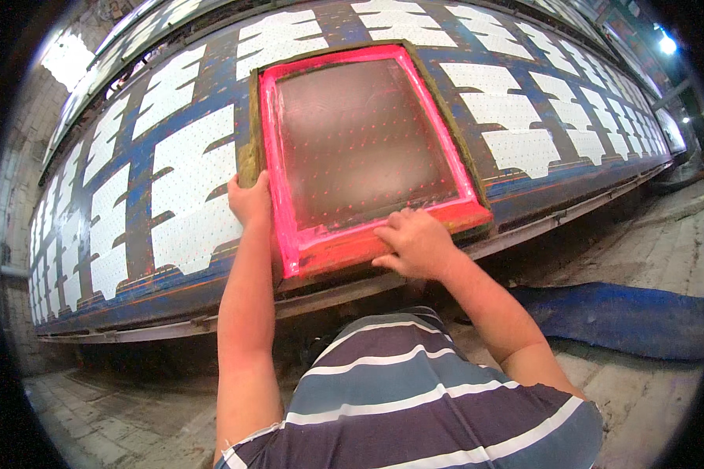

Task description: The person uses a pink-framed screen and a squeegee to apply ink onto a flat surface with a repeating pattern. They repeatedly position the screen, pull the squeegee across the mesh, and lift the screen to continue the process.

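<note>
A screen printing frame (pixel 368 141) lies on the long table, its border smeared bright pink and red. Rows of small pink dots show through its dark mesh. My left hand (pixel 250 199) grips the frame's left side rail, thumb on the inner side and fingers wrapped round the outside. At the near rail, my right hand (pixel 418 244) has its fingers curled over the red edge, right of the middle. White cut fabric pieces (pixel 197 191) with small dots lie flat on both sides of the frame. Whatever lies directly beneath the frame is mostly hidden.
The long printing table (pixel 145 270) is dark, stained blue, and curves away to both sides. A metal rail (pixel 524 232) runs along its near edge. Blue cloth or sheeting (pixel 626 320) lies on the floor at right. Another table with white pieces (pixel 145 39) stands beyond.
</note>
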`<state>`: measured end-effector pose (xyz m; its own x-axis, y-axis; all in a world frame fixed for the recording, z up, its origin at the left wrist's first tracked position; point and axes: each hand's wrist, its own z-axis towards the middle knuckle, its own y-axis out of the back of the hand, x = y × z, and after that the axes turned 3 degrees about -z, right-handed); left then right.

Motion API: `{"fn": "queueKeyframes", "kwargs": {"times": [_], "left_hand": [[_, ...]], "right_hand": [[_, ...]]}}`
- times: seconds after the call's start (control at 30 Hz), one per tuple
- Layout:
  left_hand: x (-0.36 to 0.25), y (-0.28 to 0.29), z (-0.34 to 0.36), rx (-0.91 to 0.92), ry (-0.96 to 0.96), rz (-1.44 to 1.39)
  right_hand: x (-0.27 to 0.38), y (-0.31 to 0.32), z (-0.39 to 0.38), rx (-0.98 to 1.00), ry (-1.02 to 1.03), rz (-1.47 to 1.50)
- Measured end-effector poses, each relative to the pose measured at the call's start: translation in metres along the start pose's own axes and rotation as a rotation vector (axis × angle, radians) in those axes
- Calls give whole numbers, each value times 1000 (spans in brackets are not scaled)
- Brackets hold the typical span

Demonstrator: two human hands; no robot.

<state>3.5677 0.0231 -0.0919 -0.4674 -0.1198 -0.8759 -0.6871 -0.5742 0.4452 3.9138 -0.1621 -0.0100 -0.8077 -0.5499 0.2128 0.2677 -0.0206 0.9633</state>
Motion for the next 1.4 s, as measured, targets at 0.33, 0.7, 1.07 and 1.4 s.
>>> {"fn": "queueKeyframes", "kwargs": {"times": [0.33,0.7,1.07,1.4], "left_hand": [[-10,6,-5,61,111,-104],[7,1,10,91,161,-163],[8,3,6,133,193,-351],[-1,10,10,177,282,-419]], "right_hand": [[-89,21,-51,-138,141,300],[-235,19,-74,-269,-527,312],[-227,9,-44,-304,-616,351],[-214,36,-34,-414,-595,323]]}}
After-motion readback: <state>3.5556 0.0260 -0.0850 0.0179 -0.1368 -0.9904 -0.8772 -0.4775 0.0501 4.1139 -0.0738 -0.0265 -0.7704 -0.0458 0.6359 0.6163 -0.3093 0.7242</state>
